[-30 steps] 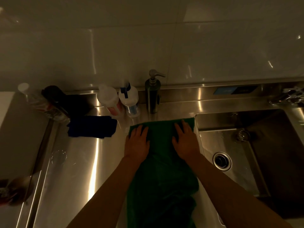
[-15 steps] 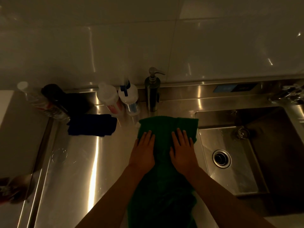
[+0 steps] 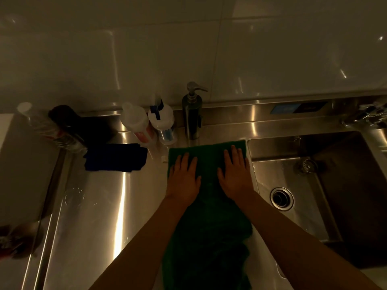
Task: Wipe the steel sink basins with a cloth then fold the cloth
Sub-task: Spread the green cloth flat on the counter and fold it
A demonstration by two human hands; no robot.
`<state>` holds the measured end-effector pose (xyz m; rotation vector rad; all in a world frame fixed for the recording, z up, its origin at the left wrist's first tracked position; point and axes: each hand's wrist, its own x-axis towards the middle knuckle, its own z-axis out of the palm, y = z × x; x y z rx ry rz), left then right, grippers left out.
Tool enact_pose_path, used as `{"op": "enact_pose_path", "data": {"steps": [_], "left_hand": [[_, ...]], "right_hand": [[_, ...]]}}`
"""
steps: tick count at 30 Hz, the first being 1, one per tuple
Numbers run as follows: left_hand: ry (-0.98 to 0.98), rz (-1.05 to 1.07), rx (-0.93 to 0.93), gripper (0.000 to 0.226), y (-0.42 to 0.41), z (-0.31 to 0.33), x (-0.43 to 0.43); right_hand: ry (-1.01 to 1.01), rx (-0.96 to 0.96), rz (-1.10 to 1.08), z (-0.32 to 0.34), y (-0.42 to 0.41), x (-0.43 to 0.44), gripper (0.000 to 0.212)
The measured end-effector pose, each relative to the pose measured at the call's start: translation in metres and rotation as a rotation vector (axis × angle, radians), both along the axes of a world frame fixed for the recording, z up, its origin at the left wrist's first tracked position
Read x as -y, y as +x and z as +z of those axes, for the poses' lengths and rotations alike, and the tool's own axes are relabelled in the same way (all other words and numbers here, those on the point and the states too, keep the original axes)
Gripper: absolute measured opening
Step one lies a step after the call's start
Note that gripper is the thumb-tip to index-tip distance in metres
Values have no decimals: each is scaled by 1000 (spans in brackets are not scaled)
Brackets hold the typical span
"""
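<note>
Pressing cloth (image 3: 209, 222) on worktop (image 3: 100, 206) with left hand (image 3: 184, 178) and right hand (image 3: 235, 174), fingers straight, gripping nothing; likely folding; next: pinch far edge, fold.

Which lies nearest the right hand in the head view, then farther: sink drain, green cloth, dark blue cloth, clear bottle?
1. green cloth, directly under the right hand.
2. sink drain, just to its right.
3. dark blue cloth, off to the left.
4. clear bottle, far left.
</note>
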<state>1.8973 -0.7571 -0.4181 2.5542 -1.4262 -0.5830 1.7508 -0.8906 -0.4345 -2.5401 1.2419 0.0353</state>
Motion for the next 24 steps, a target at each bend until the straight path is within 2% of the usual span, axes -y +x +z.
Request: {"op": "enact_pose_path", "data": {"steps": [4,11,14,20,24], "left_hand": [[77,54,-5,76,15,-14,-5],[54,64,-2,75,37,-12,3],[-4,54,-16,72,30,0,-5],[-225,-46,-136,51,-47,24,-83],[-305,-197,-210,38,-119,24,-161]], "right_hand": [[36,-19,10,-10,-17,-26,70],[72,-11,134,-11,-1,17,72],[87,23,137,-6,-6,10,71],[164,228,227,13,-81,-79,70],[245,228,274,25,-146,-155,70]]}}
